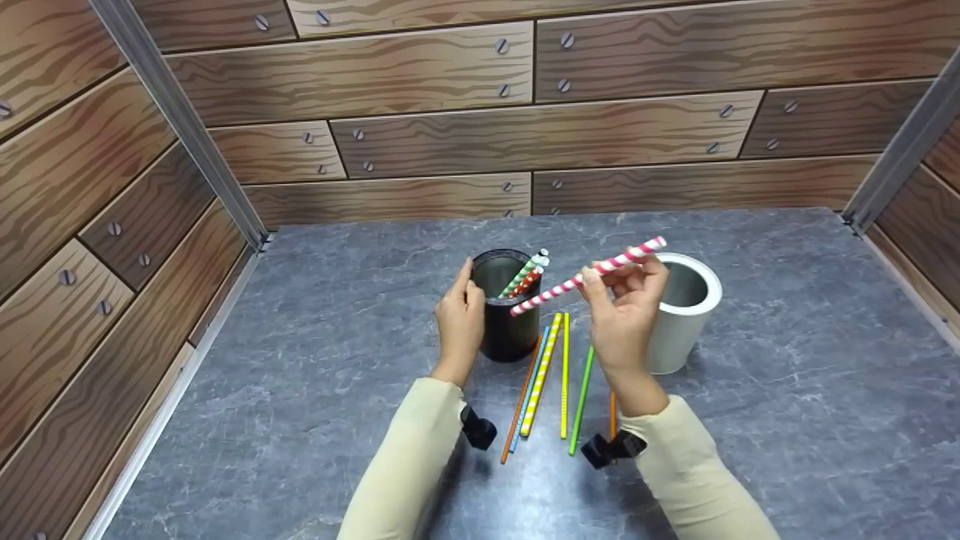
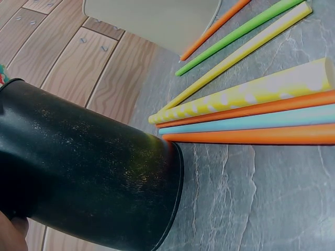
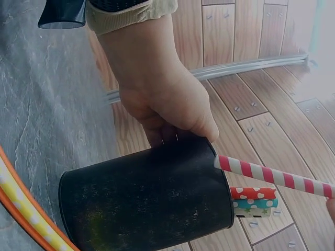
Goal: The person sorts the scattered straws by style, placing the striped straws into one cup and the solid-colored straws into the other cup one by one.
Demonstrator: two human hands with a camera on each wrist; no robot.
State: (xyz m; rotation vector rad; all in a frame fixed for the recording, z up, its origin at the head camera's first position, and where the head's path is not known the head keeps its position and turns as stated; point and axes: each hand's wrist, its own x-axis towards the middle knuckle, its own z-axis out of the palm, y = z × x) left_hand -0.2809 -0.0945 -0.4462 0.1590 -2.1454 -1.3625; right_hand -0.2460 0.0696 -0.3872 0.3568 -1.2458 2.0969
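My left hand [image 1: 459,322] grips the side of a black cup [image 1: 510,337], its thumb near the rim; the far fingers are hidden behind the cup. Several patterned paper straws [image 1: 523,282] lean inside, among them a red one with white hearts [image 3: 254,193] poking out past the rim. Between thumb and fingers my right hand [image 1: 626,322] pinches a pink-and-white striped straw [image 1: 551,292]. This straw slants down to the left, its lower end close to the black cup's rim. Just right of that hand stands a white cup [image 1: 679,341], partly covered by it.
Loose straws lie on the grey marbled table [image 1: 337,337] in front of the cups: a yellow-and-white one [image 1: 541,379], a yellow one [image 1: 565,375], a green one [image 1: 581,405], a blue one [image 1: 531,382] and orange ones. Wood-patterned walls [image 1: 435,142] enclose the table's back and sides.
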